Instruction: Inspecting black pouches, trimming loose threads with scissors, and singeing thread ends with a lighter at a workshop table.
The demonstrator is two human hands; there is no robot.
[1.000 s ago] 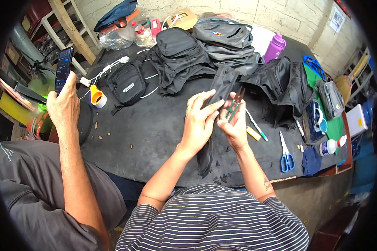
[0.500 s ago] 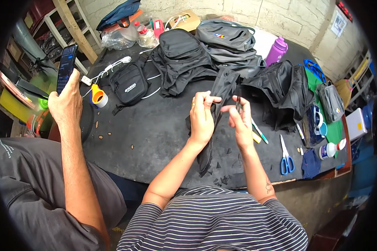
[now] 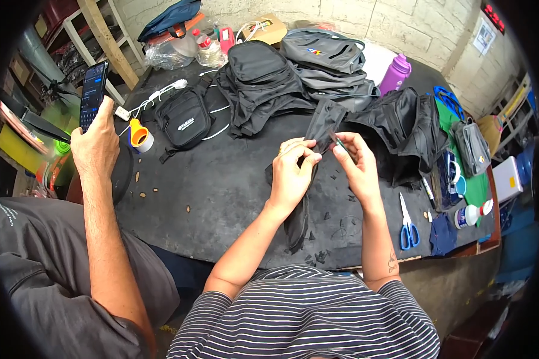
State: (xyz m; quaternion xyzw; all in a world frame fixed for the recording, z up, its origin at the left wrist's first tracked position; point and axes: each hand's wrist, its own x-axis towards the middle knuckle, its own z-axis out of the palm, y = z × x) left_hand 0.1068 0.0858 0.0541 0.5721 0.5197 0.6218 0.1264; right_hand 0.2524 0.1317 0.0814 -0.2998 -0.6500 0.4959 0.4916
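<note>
A long black fabric strip runs from the bags down toward the table's near edge. My left hand is closed on its middle, thumb and fingers pinching the cloth. Beside it, my right hand is closed around a small, thin dark tool with a greenish part, its tip close to the strip. The fingers hide most of this tool, so its exact kind does not show. Small black fabric scraps lie below the strip on the dark table.
Blue-handled scissors lie right of my right forearm. Black bags, a grey backpack and a purple bottle stand at the back. A white bottle lies at right. On the left, another person's hand holds a phone.
My right hand has turned and shifted slightly right, its fingers now bent around the tool near the strip. My left thumb has come against the cloth. The other person's phone hand moved slightly.
</note>
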